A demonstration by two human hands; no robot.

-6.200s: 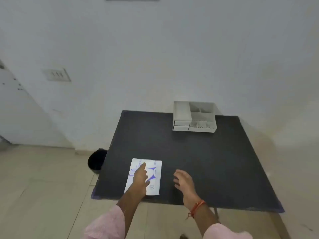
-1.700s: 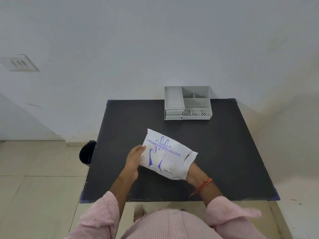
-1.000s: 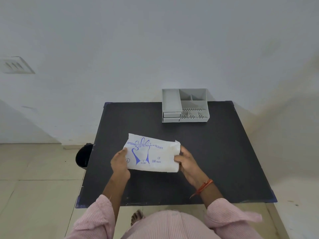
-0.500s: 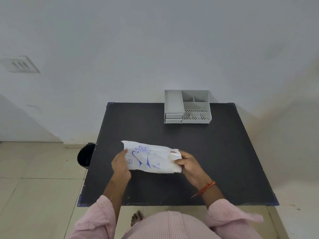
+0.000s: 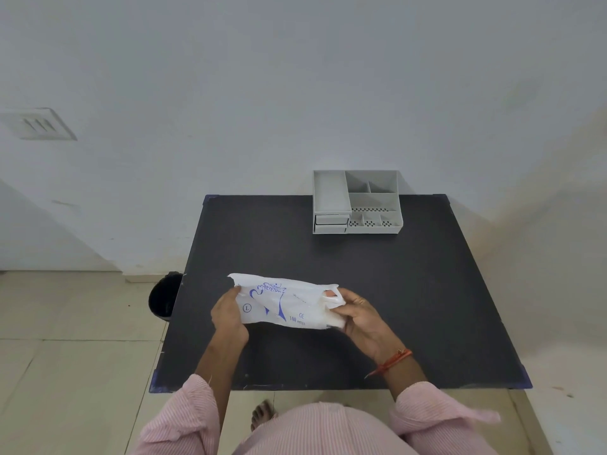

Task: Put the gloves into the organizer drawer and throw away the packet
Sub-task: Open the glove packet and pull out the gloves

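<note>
White glove packet, printed "CE", "L", "100", held above the black worktop; left hand grips one end, right hand pinches the other, more crumpled than a moment ago; grey organizer behind.

A black table is standing against a white wall, a switch plate is showing far left on it, and pale floor tiles are stretching beneath
</note>
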